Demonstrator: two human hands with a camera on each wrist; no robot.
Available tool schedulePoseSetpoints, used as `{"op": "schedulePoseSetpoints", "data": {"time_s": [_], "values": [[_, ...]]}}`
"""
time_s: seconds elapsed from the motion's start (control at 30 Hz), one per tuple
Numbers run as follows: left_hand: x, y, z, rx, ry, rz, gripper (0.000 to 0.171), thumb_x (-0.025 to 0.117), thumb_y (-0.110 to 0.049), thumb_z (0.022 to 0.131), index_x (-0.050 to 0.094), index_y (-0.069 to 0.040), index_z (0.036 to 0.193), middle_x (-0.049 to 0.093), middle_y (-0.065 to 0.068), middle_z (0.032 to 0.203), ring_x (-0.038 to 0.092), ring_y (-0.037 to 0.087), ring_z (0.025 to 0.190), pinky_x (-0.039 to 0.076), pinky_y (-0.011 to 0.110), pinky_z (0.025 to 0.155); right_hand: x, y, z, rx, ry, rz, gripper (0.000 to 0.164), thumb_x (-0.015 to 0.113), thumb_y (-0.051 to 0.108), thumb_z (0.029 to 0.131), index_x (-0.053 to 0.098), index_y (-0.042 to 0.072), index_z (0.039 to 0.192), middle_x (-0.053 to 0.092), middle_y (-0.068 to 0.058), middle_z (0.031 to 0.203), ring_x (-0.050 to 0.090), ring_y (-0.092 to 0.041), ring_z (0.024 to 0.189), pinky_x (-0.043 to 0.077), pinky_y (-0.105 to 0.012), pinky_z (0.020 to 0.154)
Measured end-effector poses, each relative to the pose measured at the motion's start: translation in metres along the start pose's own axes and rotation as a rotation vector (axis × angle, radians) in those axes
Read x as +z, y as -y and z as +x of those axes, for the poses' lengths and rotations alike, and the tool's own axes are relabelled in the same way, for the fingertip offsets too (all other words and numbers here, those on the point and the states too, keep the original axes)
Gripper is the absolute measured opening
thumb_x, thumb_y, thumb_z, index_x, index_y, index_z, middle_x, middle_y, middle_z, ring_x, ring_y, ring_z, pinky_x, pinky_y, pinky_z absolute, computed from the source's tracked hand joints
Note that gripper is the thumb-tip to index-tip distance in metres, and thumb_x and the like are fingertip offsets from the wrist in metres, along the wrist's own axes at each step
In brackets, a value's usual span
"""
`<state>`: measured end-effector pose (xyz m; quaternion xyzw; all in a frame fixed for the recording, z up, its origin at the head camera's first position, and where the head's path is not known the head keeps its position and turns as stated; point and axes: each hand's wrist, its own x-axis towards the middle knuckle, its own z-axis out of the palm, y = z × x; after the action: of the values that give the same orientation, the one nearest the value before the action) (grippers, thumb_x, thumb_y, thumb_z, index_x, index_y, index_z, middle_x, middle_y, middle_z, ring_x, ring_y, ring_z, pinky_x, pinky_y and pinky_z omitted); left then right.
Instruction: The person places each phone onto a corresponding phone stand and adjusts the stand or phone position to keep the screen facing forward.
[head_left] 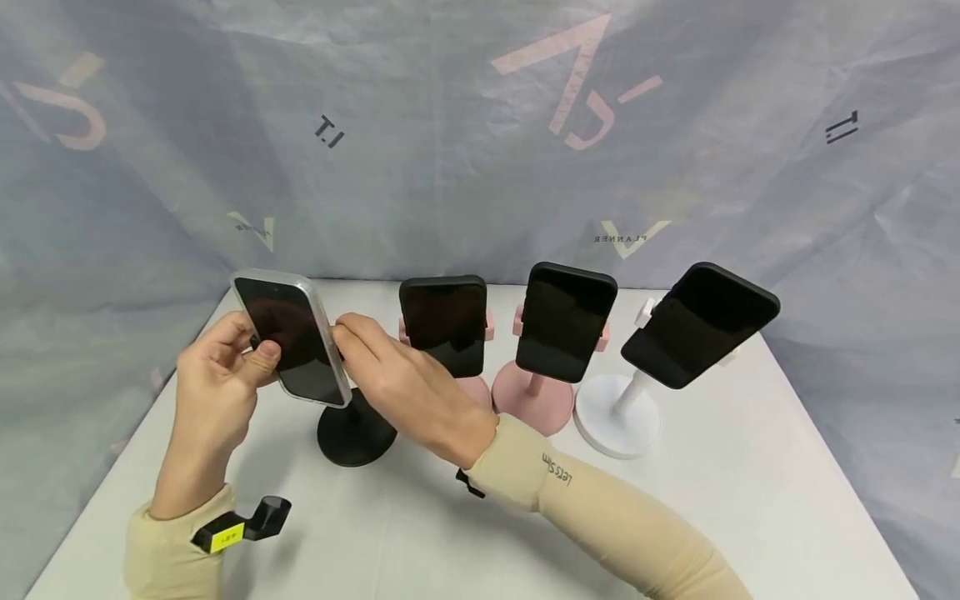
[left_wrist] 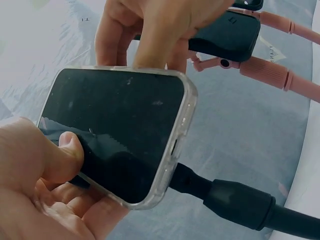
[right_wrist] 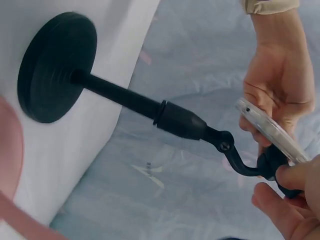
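My left hand [head_left: 217,379] grips a smartphone [head_left: 296,346] in a clear case, its thumb lying on the dark screen and its fingers behind. The phone is tilted, screen up, at the head of a black phone stand [head_left: 356,432]. Along the phone's right edge, my right hand [head_left: 408,383] has its fingers curled round the holder end of that stand. In the right wrist view the black holder [right_wrist: 274,162] sits against the back of the phone, partly covered by the fingers of both hands. The stand's bent neck and round base show there too.
To the right, two pink stands [head_left: 534,400] and a white stand [head_left: 618,417] each hold a dark phone, such as the tilted one [head_left: 701,325] at far right. The pink stand nearest the right hand is close behind it. A printed grey cloth [head_left: 450,150] hangs behind the white table [head_left: 420,542].
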<state>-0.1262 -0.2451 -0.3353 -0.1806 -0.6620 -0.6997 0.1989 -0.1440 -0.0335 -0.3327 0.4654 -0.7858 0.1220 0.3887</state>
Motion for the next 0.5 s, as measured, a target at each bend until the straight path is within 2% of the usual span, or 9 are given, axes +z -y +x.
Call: {"op": "schedulePoseSetpoints", "data": {"time_s": [0.27, 0.37, 0.5], "values": [[0.0027, 0.0007, 0.0006, -0.017, -0.019, 0.012, 0.016, 0.056, 0.016, 0.089, 0.059, 0.015, 0.105, 0.071, 0.004, 0.1, 0.069, 0.013, 0.089, 0.056, 0.024, 0.072, -0.009, -0.004, -0.0009, -0.015, -0.028, -0.034, 0.022, 0.048, 0.003, 0.098, 0.06, -0.002, 0.116, 0.06, -0.007, 0.114, 0.054, -0.008, 0.101, 0.05, -0.014, 0.081], [0.0039, -0.0006, -0.0003, -0.034, -0.057, 0.032, 0.014, 0.056, 0.016, 0.089, 0.058, 0.016, 0.102, 0.071, 0.004, 0.097, 0.069, 0.013, 0.088, 0.056, 0.023, 0.073, -0.0089, -0.0039, 0.0001, -0.017, -0.045, -0.027, 0.021, 0.05, 0.004, 0.097, 0.061, -0.001, 0.114, 0.061, -0.007, 0.112, 0.054, -0.009, 0.1, 0.048, -0.014, 0.081], [0.006, -0.0038, -0.003, -0.083, -0.148, 0.059, 0.009, 0.059, 0.016, 0.087, 0.057, 0.016, 0.096, 0.069, 0.004, 0.088, 0.069, 0.012, 0.083, 0.056, 0.022, 0.07, -0.007, -0.001, 0.0016, -0.008, -0.065, -0.026, 0.023, 0.05, 0.003, 0.095, 0.061, -0.002, 0.115, 0.062, -0.008, 0.112, 0.056, -0.01, 0.101, 0.048, -0.014, 0.085]]}}
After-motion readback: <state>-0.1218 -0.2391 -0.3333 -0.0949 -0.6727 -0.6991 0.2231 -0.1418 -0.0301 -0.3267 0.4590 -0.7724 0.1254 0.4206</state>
